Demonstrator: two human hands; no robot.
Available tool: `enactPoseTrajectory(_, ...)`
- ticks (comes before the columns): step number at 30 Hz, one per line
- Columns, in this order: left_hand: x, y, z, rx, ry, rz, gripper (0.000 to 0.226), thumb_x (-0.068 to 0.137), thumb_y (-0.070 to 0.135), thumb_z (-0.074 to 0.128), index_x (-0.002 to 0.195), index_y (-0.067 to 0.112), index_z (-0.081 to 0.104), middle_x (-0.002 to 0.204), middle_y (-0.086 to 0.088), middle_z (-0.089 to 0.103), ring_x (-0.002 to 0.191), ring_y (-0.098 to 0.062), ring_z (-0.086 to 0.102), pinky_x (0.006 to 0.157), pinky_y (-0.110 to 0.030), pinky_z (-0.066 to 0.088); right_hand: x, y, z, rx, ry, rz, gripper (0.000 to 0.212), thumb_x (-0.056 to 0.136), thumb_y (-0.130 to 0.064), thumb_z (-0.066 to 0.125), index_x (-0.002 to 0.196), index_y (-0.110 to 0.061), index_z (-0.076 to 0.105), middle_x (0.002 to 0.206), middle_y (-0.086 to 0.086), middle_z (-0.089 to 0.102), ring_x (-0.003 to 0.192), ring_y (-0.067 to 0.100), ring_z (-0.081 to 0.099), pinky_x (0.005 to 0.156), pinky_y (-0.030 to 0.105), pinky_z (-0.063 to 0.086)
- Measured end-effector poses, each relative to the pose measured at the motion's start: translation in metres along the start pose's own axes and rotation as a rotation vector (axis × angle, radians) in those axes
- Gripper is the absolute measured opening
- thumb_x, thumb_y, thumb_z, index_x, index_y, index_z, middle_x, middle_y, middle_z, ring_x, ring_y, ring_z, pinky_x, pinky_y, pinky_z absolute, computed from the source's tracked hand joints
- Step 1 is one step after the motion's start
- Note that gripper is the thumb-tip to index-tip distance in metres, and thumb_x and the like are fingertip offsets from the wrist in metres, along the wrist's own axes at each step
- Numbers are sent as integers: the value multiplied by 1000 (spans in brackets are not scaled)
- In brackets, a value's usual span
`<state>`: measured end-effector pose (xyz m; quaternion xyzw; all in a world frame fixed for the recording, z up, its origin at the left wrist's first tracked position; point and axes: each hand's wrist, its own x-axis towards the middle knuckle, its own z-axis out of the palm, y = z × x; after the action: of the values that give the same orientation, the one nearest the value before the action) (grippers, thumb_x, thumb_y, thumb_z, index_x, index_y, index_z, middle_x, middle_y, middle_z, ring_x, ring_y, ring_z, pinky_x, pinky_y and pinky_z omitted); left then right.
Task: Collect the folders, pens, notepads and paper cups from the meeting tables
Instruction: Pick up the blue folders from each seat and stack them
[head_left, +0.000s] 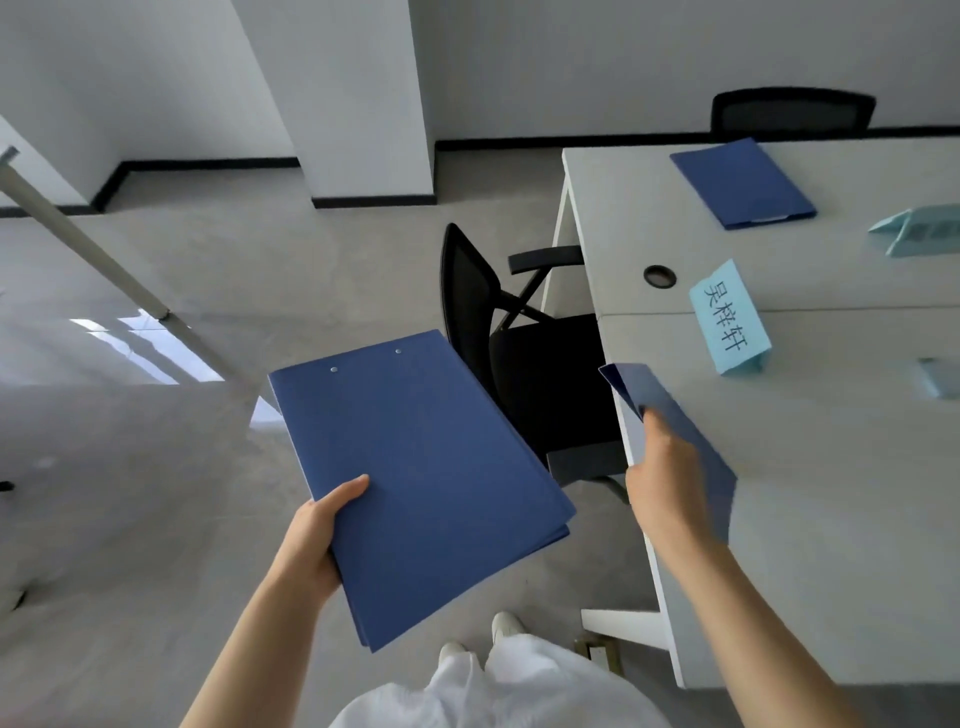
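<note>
Blue folder stack (415, 478) being gripped by left hand (317, 535); right hand (662, 478) pinching motion-blurred blue folder (675, 415) at table edge (639, 467), fingers lying hidden behind it

Head camera looks steeply down beside the table (810, 467).
Single wide-angle view from standing height, facing forward and down; the table's near corner lies close, right of centre, its far end farther off.

Both bare forearms reach forward. The left hand (317, 530) grips a blue folder stack (415, 478) left of the tabletop (831, 467), thumb on top. The right hand (662, 478) pinches another folder (691, 431) at the tabletop's edge.
</note>
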<state>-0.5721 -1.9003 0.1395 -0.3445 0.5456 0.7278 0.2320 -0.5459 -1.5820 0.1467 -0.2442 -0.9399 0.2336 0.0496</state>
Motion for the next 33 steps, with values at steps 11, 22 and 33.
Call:
enactPoseTrajectory(11, 6, 11, 10, -125, 114, 122, 35, 81, 17, 73, 115, 11, 64, 109, -9, 73, 96, -34, 69, 75, -43, 55, 25, -71, -39, 660, 307, -258, 33, 93, 0, 39, 122, -1, 55, 74, 3, 57, 62, 10, 48, 61, 21, 40)
enactPoseTrajectory(22, 9, 30, 21, -304, 99, 193, 28, 86, 32, 69, 111, 19, 65, 97, 1, 77, 81, -20, 74, 67, -37, 54, 38, -120, -11, 1563, -226, 156, 40, 93, 13, 38, 112, -14, 60, 106, -1, 71, 95, 12, 67, 73, 22, 53)
enactPoseTrajectory(33, 69, 100, -26, -409, 77, 184, 52, 80, 37, 71, 127, 16, 61, 119, -4, 70, 106, -26, 69, 87, -45, 53, 48, -207, 82, 1363, -513, 315, 33, 91, 8, 49, 111, -14, 63, 107, 2, 73, 100, 20, 69, 84, 34, 56)
